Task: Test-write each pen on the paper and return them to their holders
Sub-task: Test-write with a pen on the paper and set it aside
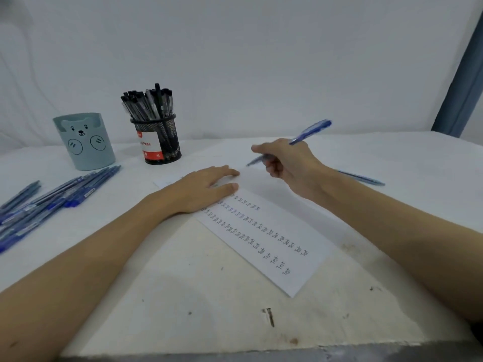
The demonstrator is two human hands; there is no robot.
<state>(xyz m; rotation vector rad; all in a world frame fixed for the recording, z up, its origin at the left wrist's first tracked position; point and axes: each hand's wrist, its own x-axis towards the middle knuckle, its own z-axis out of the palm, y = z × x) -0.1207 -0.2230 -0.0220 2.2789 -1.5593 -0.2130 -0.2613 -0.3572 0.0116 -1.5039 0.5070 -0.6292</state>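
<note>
While the left hand (206,185) lies flat with straight fingers on the far end of the paper (264,239), the right hand (287,165) grips a blue pen (311,132), tip angled down just beyond the left fingertips. Left of that flat hand: loose blue pens (52,199), bear cup (83,141), mesh holder (162,139) packed with black pens (147,103). Behind the right wrist lies another blue pen (363,178).

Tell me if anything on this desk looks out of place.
One blue pen lies alone behind the right hand, apart from the blue pens heaped at left. The bear holder shows no pens above its rim.
</note>
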